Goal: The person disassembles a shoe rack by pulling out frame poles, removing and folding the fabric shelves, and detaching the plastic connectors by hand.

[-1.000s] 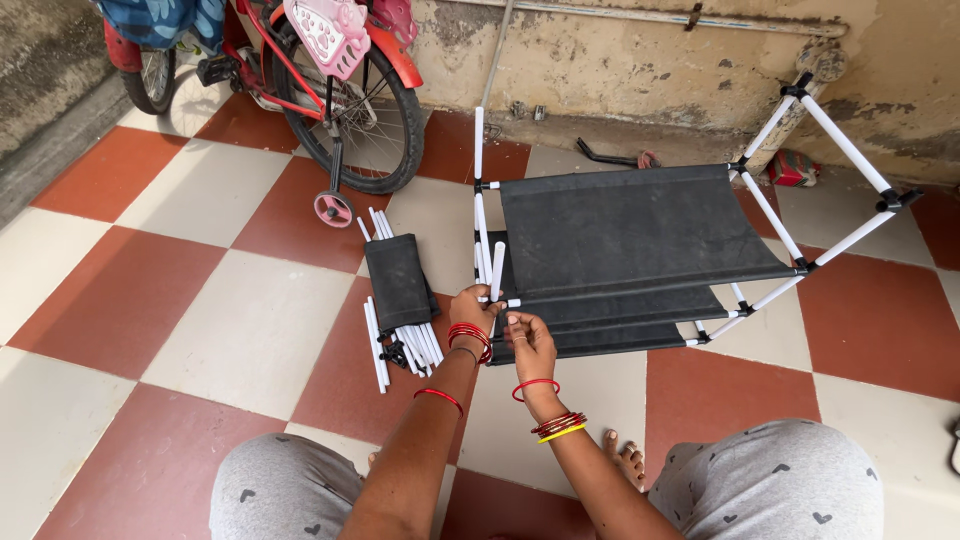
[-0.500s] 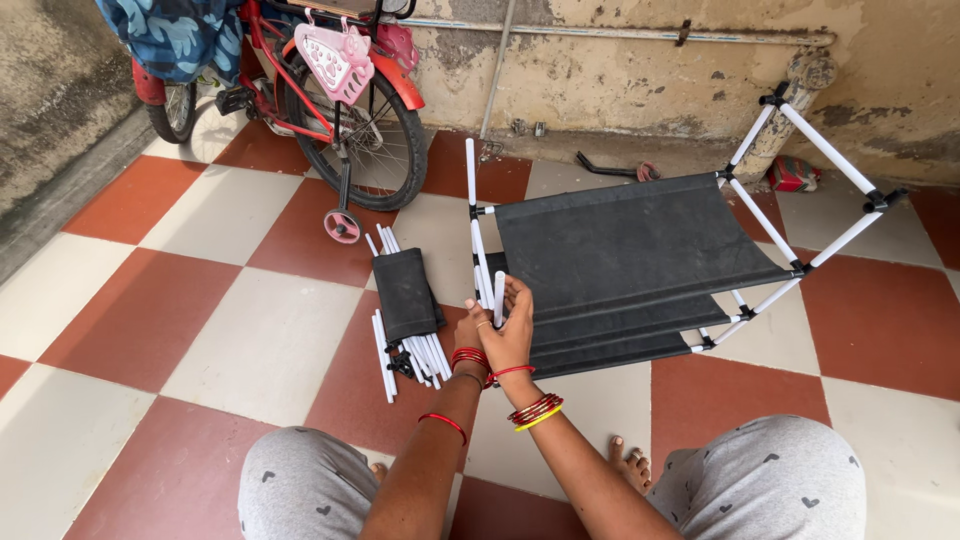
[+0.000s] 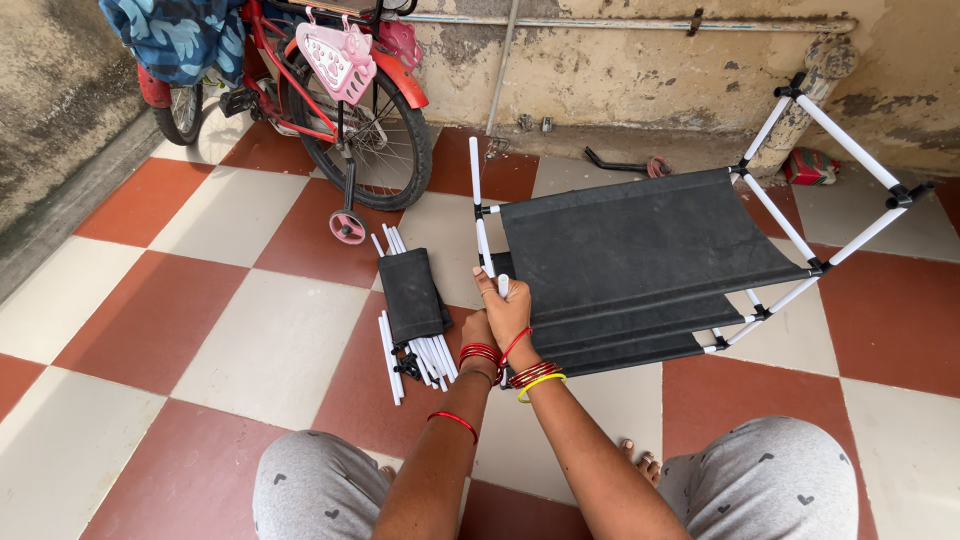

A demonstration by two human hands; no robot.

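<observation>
Against the left wall, a red child's bicycle (image 3: 340, 110) with a small training wheel is seen, a blue patterned cloth (image 3: 180, 35) draped over it and a pink plastic seat-back behind; it sits much where it sat before. On the floor (image 3: 250, 340) of glossy red and cream checkered tiles, a bundle of thin white tubes (image 3: 415, 350) lies loose, a folded piece of black fabric (image 3: 410, 295) laid across it, unmoved since the earlier frame. Just right of the bundle, the left hand (image 3: 478, 330) is placed low at the near corner of the rack (image 3: 640, 270); its grip is hidden behind the right wrist, so how far it is closed cannot be told. Since half a second ago the right hand (image 3: 508, 310), then spread open against the upright, has been closed around a short white tube (image 3: 503, 287), whose tip shows above the fingers, and both hands have been drawn together at the corner post. Red bangles and one yellow bangle are worn on both wrists. The rack is built of smooth white tubes joined by black plastic connectors, with three matte black fabric shelves stretched between them; it lies tipped on the floor, its far end raised toward the stained plaster wall (image 3: 650, 70). Grey patterned trousers cover the knees at the bottom edge.
</observation>
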